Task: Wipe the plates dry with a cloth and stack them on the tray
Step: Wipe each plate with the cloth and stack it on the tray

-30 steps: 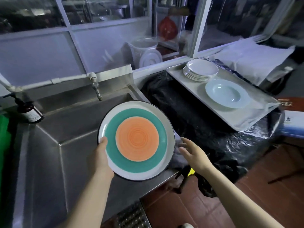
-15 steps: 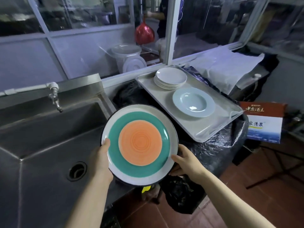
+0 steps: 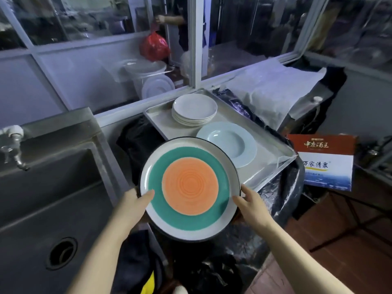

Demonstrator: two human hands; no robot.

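- Head view: plate (image 3: 190, 188) with orange centre and teal ring sits at centre frame, held by my left hand (image 3: 132, 203) at its 8 o'clock rim, thumb on the face, and my right hand (image 3: 251, 205) clasping the 4 o'clock rim.
- Tray (image 3: 273, 154) lies at 1 o'clock, carrying a white stack (image 3: 194, 109) and a pale blue dish (image 3: 228, 143).
- Risk, as I judge it: no cloth shows, so a wet rim could slip, or the plate's far edge could clip the blue dish.

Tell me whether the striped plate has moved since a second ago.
Yes. The striped plate has moved right, off the sink toward the tray.
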